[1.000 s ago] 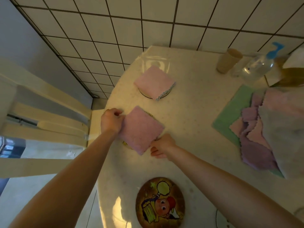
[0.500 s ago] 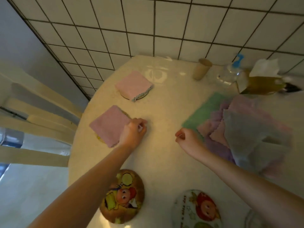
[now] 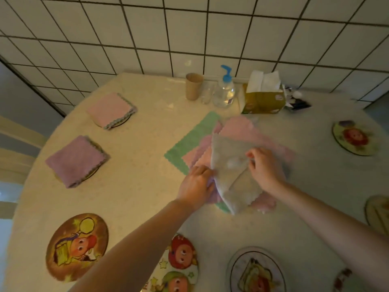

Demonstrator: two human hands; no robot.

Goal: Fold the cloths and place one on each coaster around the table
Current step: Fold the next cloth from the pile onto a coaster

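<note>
Your left hand (image 3: 196, 184) grips the near-left edge of the grey cloth (image 3: 231, 171) and your right hand (image 3: 264, 165) pinches its top, atop the loose cloth pile (image 3: 189, 142) mid-desk (image 3: 147, 197). Two folded pink cloths (image 3: 76, 160) already sit on coasters at the desk's left; the brown coaster (image 3: 76, 246) lies bare.

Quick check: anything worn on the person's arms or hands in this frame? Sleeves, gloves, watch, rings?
Nothing worn that shows. Both forearms are bare from the frame edge to the wrist: no sleeves, gloves, watch or bracelet. The left hand and right hand show no rings or markings, though the picture is soft and dim, so a thin ring could be missed.
</note>
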